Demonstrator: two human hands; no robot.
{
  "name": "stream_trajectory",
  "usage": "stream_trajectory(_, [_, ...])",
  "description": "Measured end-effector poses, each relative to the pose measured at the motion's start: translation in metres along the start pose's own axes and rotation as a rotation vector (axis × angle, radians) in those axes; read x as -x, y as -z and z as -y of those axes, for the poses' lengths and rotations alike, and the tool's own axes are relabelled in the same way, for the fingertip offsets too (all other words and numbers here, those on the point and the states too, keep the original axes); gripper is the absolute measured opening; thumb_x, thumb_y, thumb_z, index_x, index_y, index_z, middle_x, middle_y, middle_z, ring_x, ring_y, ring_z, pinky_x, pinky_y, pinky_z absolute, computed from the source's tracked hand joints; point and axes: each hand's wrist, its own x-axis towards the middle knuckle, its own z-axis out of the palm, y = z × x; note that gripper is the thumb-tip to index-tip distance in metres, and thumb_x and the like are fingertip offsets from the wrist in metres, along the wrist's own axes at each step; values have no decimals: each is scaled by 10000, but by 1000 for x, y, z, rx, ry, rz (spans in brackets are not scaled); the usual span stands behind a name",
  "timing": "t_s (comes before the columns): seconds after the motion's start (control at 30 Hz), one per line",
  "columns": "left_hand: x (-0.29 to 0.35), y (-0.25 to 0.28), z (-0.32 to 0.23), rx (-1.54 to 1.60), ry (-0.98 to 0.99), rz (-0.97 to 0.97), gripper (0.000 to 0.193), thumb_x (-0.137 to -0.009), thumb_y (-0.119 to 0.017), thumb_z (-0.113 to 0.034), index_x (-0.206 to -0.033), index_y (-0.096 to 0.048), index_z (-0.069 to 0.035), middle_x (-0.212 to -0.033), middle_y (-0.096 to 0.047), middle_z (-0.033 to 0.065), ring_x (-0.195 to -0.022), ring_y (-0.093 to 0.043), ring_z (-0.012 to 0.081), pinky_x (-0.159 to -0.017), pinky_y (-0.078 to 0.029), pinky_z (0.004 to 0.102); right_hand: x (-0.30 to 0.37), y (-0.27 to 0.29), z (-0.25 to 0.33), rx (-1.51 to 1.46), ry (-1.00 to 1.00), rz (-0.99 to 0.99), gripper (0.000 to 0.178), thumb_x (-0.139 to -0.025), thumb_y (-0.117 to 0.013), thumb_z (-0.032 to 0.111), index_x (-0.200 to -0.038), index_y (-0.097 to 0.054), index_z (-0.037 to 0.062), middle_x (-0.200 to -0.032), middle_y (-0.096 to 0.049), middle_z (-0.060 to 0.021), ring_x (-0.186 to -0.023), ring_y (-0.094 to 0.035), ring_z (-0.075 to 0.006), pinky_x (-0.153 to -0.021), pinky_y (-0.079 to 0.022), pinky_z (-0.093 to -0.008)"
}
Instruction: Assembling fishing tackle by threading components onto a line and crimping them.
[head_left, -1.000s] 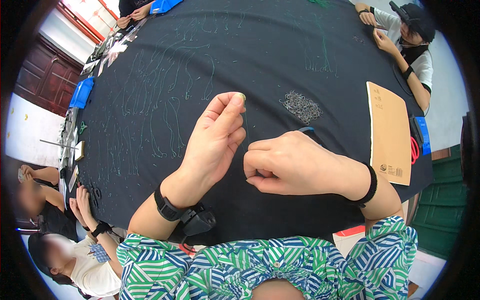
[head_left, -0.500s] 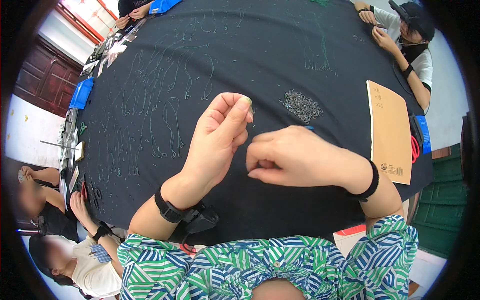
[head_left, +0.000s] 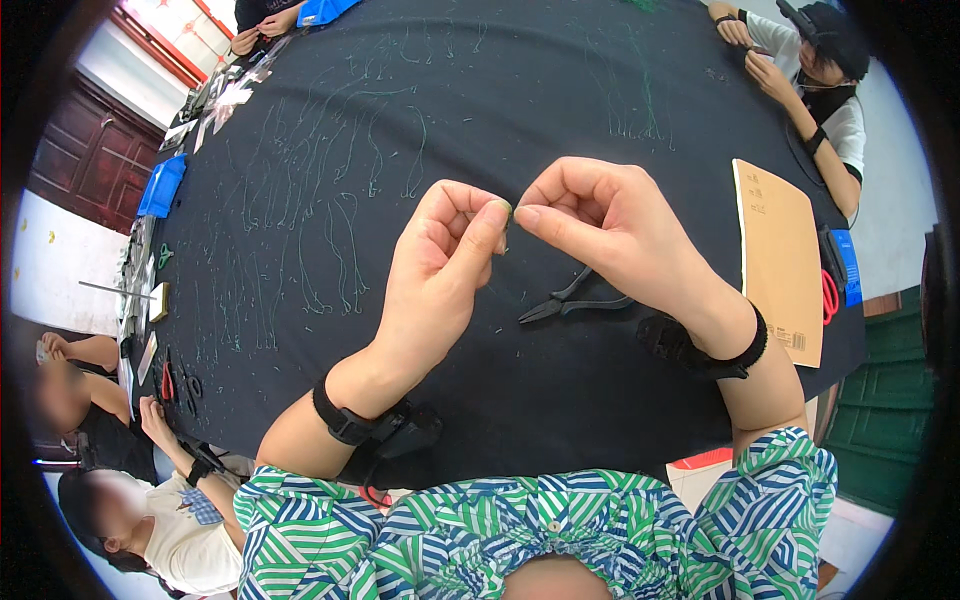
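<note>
My left hand [head_left: 440, 260] is closed in a pinch around a small fish hook [head_left: 504, 238] with a bit of green line [head_left: 509, 209] at its tip. Thumb and forefinger of my right hand [head_left: 610, 215] are pinched together against that green line, right beside the left fingertips. Most of the hook is hidden by my fingers. Under my right wrist lie grey pliers [head_left: 565, 305] on the black cloth [head_left: 520, 410], jaws pointing left. The heap of loose hooks seen earlier is now covered by my right hand.
Many green lines with hooks [head_left: 350, 250] are spread across the left of the cloth, more [head_left: 640, 120] at the far right. A tan paper pad [head_left: 780, 260], red-handled scissors [head_left: 830, 297] and blue packet [head_left: 848, 265] lie right. Co-workers' hands [head_left: 765, 75] are around the table edge.
My right hand has risen from low beside the left hand and turned up to meet its fingertips. The pliers have come into sight; the hook heap is now hidden. The left hand barely moved.
</note>
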Motion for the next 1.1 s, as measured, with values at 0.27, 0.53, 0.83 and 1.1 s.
stream_trajectory(0.27, [0,3,2,-90,-48,25,130,-980,-561,-181,-987,-524,-57,-787,-546,-33,-640,-437,-3,-538,-346,157,-3,-4,-8,-190,-122,34,226,-870,-650,197,-904,-678,-26,-694,-592,22,-618,-503,-31,-543,-392,-202])
stream_trajectory(0.53, [0,2,5,-227,-148,9,105,-982,-553,-156,-975,-519,-58,-766,-527,-35,-632,-428,3,-549,-342,168,-2,-7,-5,-266,-195,45,153,-886,-654,166,-880,-656,14,-671,-530,69,-568,-412,6,-504,-296,-170])
stream_trajectory(0.83, [-2,2,4,-269,-163,-23,117,-976,-560,-147,-955,-533,-35,-791,-562,-12,-695,-496,22,-611,-413,183,-5,-5,-13,-711,-381,157,112,-895,-643,160,-891,-618,51,-608,-425,97,-487,-311,0,-457,-231,-186])
stream_trajectory(1.1, [-2,4,5,-155,-95,5,140,-991,-540,-187,-1000,-520,-49,-815,-559,-13,-667,-444,3,-552,-355,164,-5,-6,-23,-903,-393,223,149,-903,-646,201,-945,-636,59,-636,-443,90,-508,-312,-3,-457,-218,-186])
